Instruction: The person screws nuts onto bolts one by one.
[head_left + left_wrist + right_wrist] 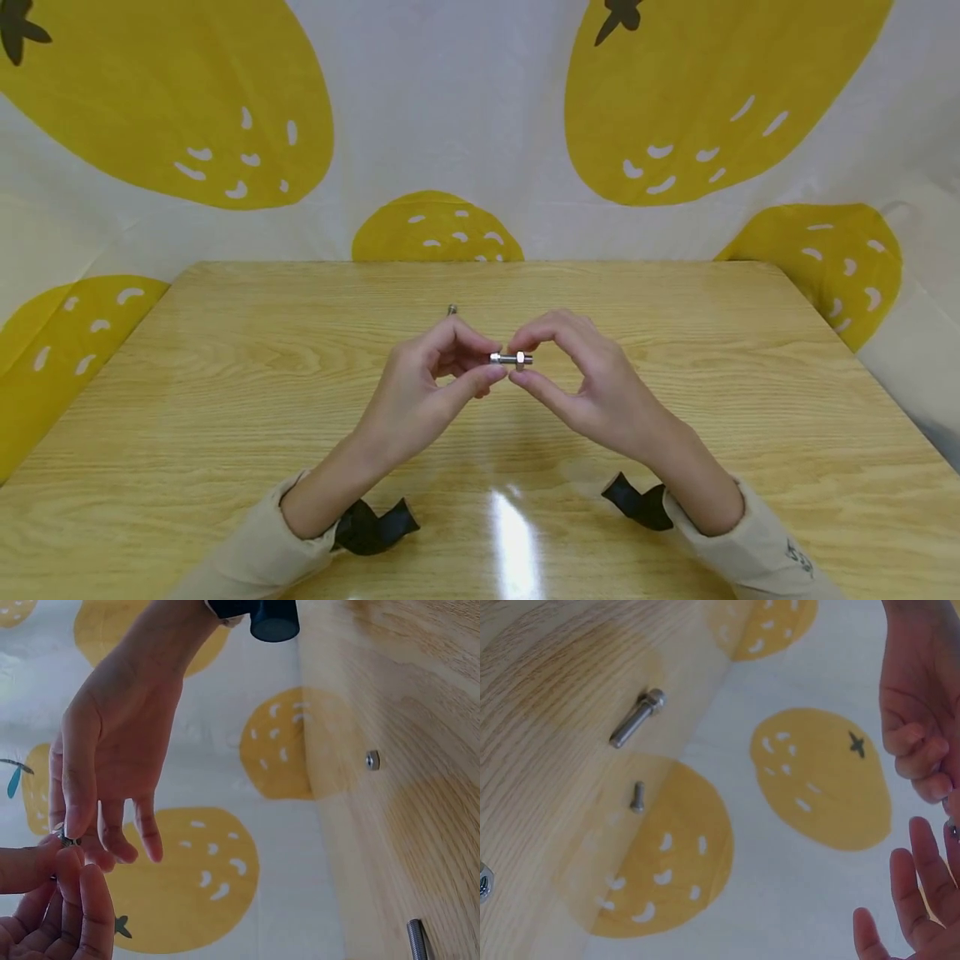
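A silver bolt (507, 359) lies level between both hands above the table, with a hex nut (521, 361) around its shank near the right end. My left hand (423, 383) pinches the bolt's head end between thumb and forefinger. The right hand (592, 375) has its thumb and forefinger around the nut, tips above and below it. In the left wrist view, fingers mostly cover the nut (63, 835), and the right hand's (124, 742) other fingers hang loose. In the right wrist view only a sliver of metal shows between the hands.
Behind the left hand, the end of another bolt (452, 309) shows on the wooden table (262, 333). The left wrist view shows a loose nut (373, 760) and a threaded bolt (417, 939). The right wrist view shows a larger bolt (636, 720) and a small screw (637, 796).
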Available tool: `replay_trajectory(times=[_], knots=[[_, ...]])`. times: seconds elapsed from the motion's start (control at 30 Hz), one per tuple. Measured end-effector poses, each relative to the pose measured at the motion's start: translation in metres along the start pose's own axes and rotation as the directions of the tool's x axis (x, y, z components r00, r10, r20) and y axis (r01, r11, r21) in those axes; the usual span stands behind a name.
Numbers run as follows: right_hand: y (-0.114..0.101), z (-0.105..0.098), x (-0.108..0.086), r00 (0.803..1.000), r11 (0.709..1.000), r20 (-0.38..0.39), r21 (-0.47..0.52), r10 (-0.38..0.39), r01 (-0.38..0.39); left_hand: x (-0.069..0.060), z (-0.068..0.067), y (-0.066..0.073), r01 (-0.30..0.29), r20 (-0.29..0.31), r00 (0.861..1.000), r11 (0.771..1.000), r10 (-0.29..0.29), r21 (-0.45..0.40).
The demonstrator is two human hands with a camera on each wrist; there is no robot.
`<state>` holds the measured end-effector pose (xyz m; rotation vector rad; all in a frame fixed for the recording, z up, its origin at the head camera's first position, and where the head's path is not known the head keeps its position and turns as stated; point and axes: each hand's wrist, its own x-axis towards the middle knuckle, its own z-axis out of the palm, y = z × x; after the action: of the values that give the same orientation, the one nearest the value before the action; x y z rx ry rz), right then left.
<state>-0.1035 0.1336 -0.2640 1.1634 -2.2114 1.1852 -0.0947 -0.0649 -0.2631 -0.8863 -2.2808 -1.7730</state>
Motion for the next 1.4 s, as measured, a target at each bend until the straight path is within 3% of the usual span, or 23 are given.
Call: replay_trajectory(times=[0.23, 0.5, 0.67, 0.77, 0.93, 1.03, 1.23, 1.4], knots=[[0.0036, -0.0007, 0.0002, 0.999, 0.999, -0.01, -0.027, -0.042, 0.042, 0.0004, -0.0031, 0.0007, 0.016, 0.007, 1.0, 1.0, -0.015, -0.004], [0.0034, -0.0008, -0.0009, 0.995, 0.992, 0.026, -0.084, 0.093, -0.09, 0.0008, -0.003, 0.0003, -0.006, 0.022, 1.0, 1.0, 0.007, -0.01], [0.0012, -0.0026, -0.0037, 0.984, 0.983, 0.035, -0.072, 0.175, -0.172, 0.0009, -0.0029, 0.0009, 0.014, 0.013, 1.0, 1.0, -0.014, -0.007], [0.0007, -0.0034, -0.0045, 0.991, 0.99, 0.018, -0.046, 0.135, -0.134, 0.0018, -0.0029, 0.001, 0.025, 0.01, 1.0, 1.0, -0.025, -0.002], [0.0023, -0.0031, -0.0028, 1.0, 1.0, -0.017, -0.021, 0.007, -0.008, 0.0025, -0.0033, 0.0001, 0.023, 0.008, 1.0, 1.0, -0.023, -0.004], [0.0028, -0.003, -0.0023, 1.0, 1.0, -0.021, -0.021, -0.022, 0.022, 0.0025, -0.0036, -0.0004, 0.017, 0.009, 1.0, 1.0, -0.017, 0.0], [0.0041, -0.0022, -0.0024, 1.0, 0.999, -0.017, -0.03, -0.02, 0.02, 0.0023, -0.0034, -0.0005, 0.026, 0.011, 1.0, 1.0, -0.026, 0.008], [0.0045, 0.0007, -0.004, 0.999, 0.998, 0.004, -0.045, 0.05, -0.05, 0.0025, -0.0027, -0.0004, 0.036, 0.012, 0.999, 0.999, -0.036, 0.008]])
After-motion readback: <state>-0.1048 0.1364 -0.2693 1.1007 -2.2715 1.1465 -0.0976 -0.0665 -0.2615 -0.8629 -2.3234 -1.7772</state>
